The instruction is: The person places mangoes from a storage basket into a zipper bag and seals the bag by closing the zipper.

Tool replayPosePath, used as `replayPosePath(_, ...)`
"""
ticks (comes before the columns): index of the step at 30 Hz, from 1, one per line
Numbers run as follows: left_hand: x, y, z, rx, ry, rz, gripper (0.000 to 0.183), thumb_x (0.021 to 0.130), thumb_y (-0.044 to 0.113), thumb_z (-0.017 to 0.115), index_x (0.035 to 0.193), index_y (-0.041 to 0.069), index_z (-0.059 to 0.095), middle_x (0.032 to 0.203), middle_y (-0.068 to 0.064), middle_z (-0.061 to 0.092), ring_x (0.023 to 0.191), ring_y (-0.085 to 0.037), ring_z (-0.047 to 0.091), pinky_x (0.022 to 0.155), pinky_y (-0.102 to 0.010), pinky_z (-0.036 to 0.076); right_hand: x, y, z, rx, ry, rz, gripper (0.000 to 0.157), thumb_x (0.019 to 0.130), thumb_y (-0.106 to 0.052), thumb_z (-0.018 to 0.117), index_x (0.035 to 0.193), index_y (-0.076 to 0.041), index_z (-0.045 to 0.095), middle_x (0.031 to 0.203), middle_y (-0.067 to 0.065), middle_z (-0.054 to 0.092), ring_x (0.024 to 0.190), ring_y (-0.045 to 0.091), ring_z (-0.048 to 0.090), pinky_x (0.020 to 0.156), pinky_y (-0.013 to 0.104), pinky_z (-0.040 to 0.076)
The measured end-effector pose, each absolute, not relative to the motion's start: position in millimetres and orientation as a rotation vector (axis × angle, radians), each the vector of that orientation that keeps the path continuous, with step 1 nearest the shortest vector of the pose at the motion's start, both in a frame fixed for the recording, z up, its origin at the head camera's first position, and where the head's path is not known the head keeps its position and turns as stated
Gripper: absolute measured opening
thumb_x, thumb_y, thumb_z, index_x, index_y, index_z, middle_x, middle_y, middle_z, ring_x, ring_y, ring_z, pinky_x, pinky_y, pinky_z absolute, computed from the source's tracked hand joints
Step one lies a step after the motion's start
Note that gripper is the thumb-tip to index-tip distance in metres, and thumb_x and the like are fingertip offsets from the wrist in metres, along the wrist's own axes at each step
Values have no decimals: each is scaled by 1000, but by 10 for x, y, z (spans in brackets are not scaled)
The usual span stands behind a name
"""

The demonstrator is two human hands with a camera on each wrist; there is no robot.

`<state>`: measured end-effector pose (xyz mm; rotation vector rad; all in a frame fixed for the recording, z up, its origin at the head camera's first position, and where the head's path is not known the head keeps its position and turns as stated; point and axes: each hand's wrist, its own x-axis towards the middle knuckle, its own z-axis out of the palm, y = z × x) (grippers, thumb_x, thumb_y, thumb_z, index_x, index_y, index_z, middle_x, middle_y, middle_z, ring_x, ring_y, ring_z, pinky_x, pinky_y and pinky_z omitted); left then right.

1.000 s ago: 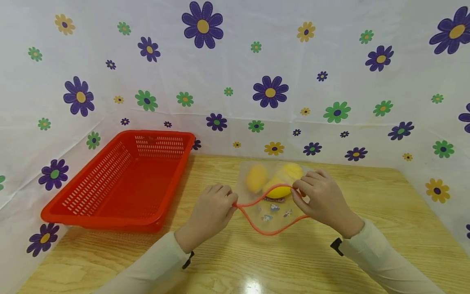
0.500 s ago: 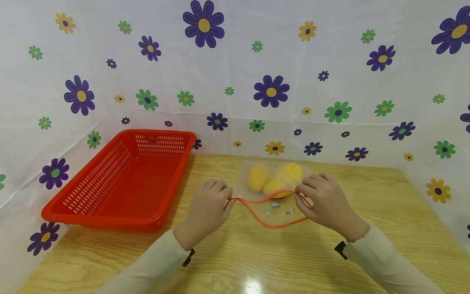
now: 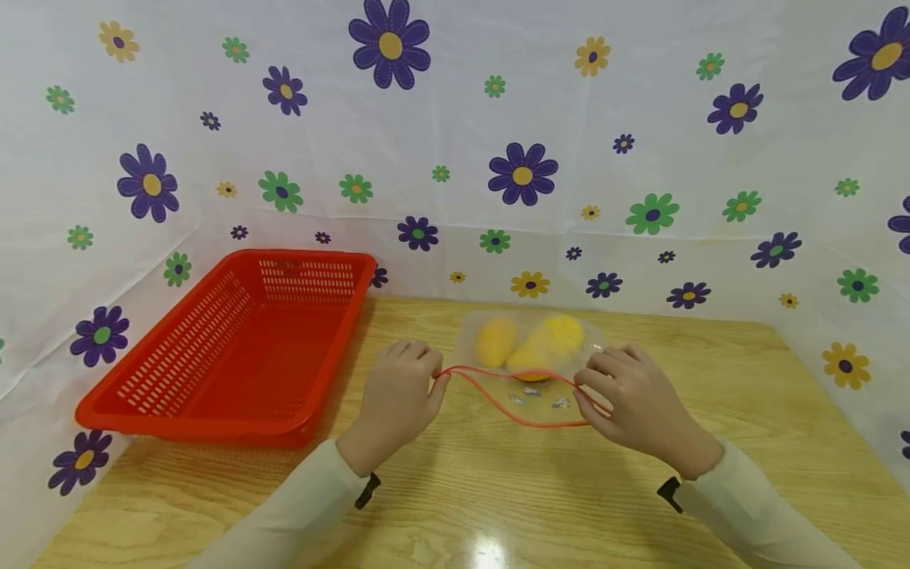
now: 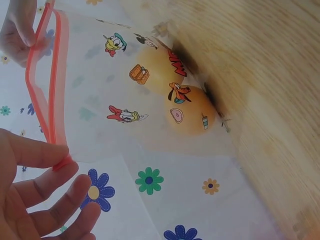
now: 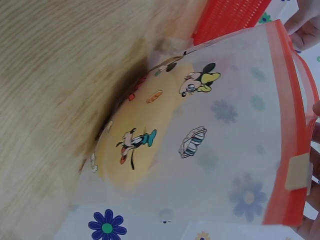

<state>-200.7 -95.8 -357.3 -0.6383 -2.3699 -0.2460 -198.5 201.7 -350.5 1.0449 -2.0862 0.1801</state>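
A translucent slider zip bag (image 4: 102, 80) with a red-edged mouth and cartoon prints stands between my hands. Yellow, mango-like fruits (image 3: 543, 348) lie inside at its far end, beside a rounder orange-yellow one (image 3: 495, 341). My left hand (image 3: 401, 387) pinches the left corner of the mouth between thumb and index finger, the other fingers loosely bent in the left wrist view. At the opposite end of the red edge, my right hand (image 3: 636, 399) pinches the rim. Close by its fingers in the right wrist view sits a pale slider (image 5: 298, 172). The mouth gapes narrowly between the hands.
To the left on the wooden table (image 3: 498, 490) stands a red plastic basket (image 3: 284, 363) with slotted walls and a bare floor. A white flower-printed cloth (image 3: 455, 103) hangs behind and along both sides.
My hands have moved apart, the left going leftward and the right slightly to the right. The red rim is stretched longer, its gap is narrower, and its front edge sits farther from me.
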Motion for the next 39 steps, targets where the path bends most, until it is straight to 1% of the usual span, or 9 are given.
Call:
replayPosePath(7,-2020,-954,-3568,-615,-2381,-265,22,76,17,76,65,13,57,73,-2,63,73,-21,59,70,-35,50,-1932,2080,-3537,1059,-2124,188,51,95,-49,37,82,-10,67,75,3,65,71,21,60,65,37,44)
replayPosePath(11,-2032,-957,-3565,-611,-2388,-256,22,76,18,76,66,13,57,73,-2,63,74,-22,59,70,-35,50,-1913,2139,-3563,1066,-2164,163,55,88,-61,48,88,-10,67,78,2,66,74,20,61,68,37,45)
replayPosePath(16,-2040,-979,-3566,-606,-2398,-263,21,76,17,75,66,13,58,74,-2,63,74,-21,59,70,-35,51,-1905,2190,-3588,1075,-2205,77,50,61,-46,82,93,-11,67,82,1,67,75,19,62,68,36,45)
replayPosePath(19,-2044,-1001,-3578,-601,-2414,-248,20,76,18,75,66,13,58,74,-2,63,74,-21,58,71,-34,51,-1911,2202,-3595,1087,-2204,50,49,51,-32,88,90,-12,67,80,0,66,75,18,61,68,36,44)
replayPosePath(28,-1997,-1083,-3576,-623,-2419,-176,21,75,21,77,71,11,59,74,-3,61,71,-21,55,67,-32,49,-1930,2219,-3587,1132,-2147,84,30,57,-21,83,82,-14,68,74,-2,63,69,15,57,67,35,45)
replayPosePath(31,-1982,-1103,-3579,-632,-2404,-140,21,73,21,78,71,11,59,73,-3,60,69,-21,54,66,-32,48,-1933,2222,-3582,1140,-2132,97,15,73,-24,73,82,-14,69,74,-2,64,69,16,58,67,35,45)
replayPosePath(33,-1975,-1109,-3589,-634,-2410,-111,21,72,21,78,72,11,60,74,-4,61,70,-22,55,67,-33,49,-1935,2223,-3578,1144,-2124,105,14,81,-26,66,82,-13,69,73,-1,64,68,16,58,67,36,46)
replayPosePath(36,-1945,-1093,-3580,-644,-2467,-68,23,72,22,78,84,11,62,81,-4,62,76,-23,57,71,-35,50,-1937,2222,-3566,1146,-2115,106,18,86,-28,59,82,-13,69,73,-1,65,68,16,59,66,36,46)
replayPosePath(39,-1916,-1037,-3576,-685,-2541,-21,42,72,26,78,107,10,61,94,-7,62,88,-25,58,79,-37,50,-1935,2216,-3553,1146,-2107,101,22,88,-29,55,82,-12,69,73,-1,65,68,17,59,66,37,46)
